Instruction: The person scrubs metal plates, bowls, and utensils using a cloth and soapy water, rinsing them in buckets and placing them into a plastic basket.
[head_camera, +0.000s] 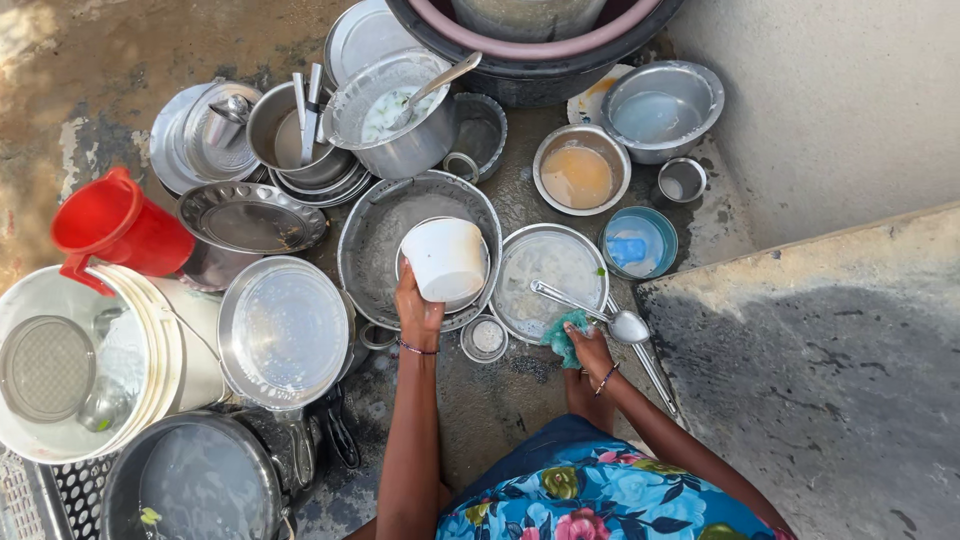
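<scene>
My left hand (416, 308) grips a white plastic cup (445, 258) by its lower edge, holding it tilted over a wide steel basin (368, 238). My right hand (590, 349) holds a green scrub pad (562, 335) just below a soapy steel plate (547, 266). A long steel ladle (590, 310) lies across that plate's near rim, its bowl beside my right hand. A small round steel lid (487, 337) sits on the ground between my two hands.
Steel dishes crowd the wet ground: a pot with a spoon (395, 115), bowls (580, 170) (660, 105), a blue bowl (638, 243), plates (285, 330). A red jug (120, 228) and white bucket (90, 360) stand left. A concrete ledge (810, 360) rises right, a large tub (530, 40) behind.
</scene>
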